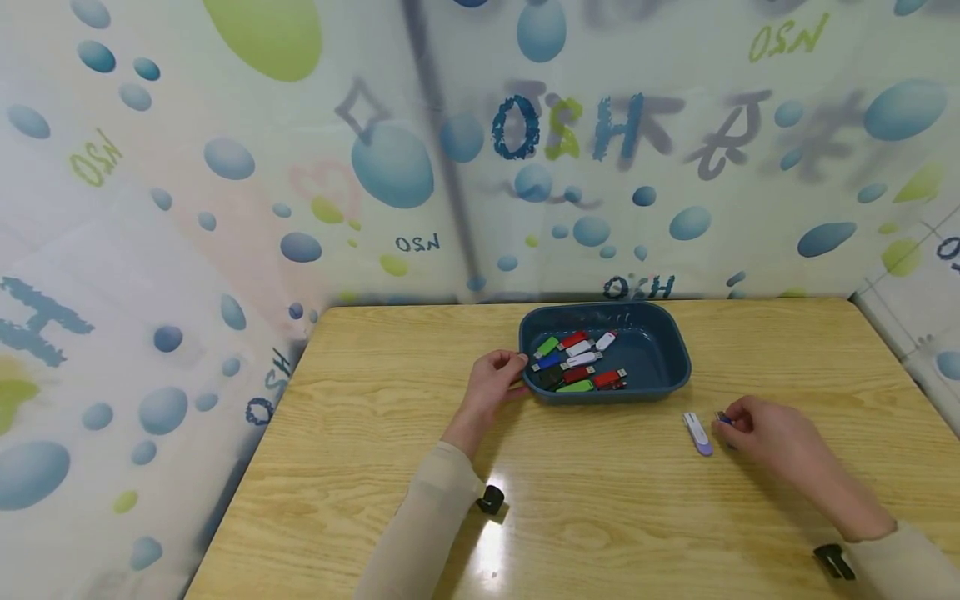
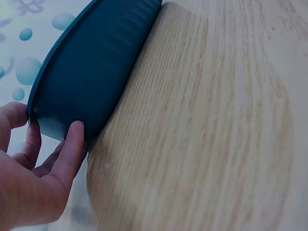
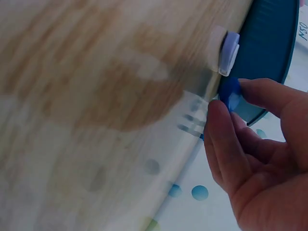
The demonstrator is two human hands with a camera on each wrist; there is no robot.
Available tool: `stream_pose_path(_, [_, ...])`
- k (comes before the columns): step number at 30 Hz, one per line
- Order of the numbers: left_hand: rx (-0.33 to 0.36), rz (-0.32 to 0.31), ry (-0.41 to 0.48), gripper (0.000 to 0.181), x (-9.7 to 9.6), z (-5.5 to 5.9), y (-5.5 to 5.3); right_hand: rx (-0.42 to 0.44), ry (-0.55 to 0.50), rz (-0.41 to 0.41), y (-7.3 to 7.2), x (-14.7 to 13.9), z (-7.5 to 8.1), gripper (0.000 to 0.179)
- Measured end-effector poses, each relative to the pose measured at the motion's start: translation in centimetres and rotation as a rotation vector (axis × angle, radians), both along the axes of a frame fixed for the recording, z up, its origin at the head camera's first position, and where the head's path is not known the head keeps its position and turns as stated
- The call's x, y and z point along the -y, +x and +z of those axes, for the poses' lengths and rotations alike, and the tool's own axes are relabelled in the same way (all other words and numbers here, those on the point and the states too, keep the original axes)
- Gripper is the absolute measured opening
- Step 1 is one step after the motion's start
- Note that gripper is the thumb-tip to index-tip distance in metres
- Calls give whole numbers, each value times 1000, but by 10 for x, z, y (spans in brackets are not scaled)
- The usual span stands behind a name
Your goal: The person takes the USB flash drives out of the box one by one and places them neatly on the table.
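Observation:
A dark blue-green tray [image 1: 652, 358] stands on the wooden table, with several USB flash drives, among them a green one [image 1: 576, 387] and a white one [image 1: 582, 359], gathered toward its left side. My left hand [image 1: 491, 385] grips the tray's left end; in the left wrist view the thumb is up at the rim and other fingers lie against the wall [image 2: 77, 82]. Between thumb and fingers, my right hand [image 1: 772, 433] pinches a blue USB flash drive [image 3: 231, 94] to the right of the tray. Just left of those fingertips lies a white and purple USB flash drive [image 1: 697, 434] on the table.
The wooden table [image 1: 360, 433] ends at a wall covering [image 1: 465, 208] printed with blue and green drops. A black strap piece [image 1: 491, 500] shows at the left sleeve, another [image 1: 834, 562] at the right sleeve.

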State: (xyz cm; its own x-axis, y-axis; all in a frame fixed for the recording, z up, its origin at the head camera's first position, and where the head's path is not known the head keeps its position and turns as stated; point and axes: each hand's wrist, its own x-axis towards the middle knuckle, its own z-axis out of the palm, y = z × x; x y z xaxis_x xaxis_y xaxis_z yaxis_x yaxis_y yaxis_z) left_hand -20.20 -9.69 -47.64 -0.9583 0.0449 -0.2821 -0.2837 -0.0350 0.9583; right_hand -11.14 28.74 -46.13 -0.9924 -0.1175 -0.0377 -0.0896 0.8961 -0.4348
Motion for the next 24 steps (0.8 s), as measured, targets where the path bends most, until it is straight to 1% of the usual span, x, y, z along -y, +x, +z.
stream_pose_path(5, [10, 0, 0, 24, 0, 1, 0, 16, 6, 7, -1, 0, -5, 25])
stream_pose_path(13, [3, -13, 6, 27, 0, 0, 1, 54, 38, 14, -2, 3, -5, 26])
stream_pose_path(24, [-4, -7, 21, 22, 1, 0, 0, 19, 62, 36, -2, 3, -9, 26])
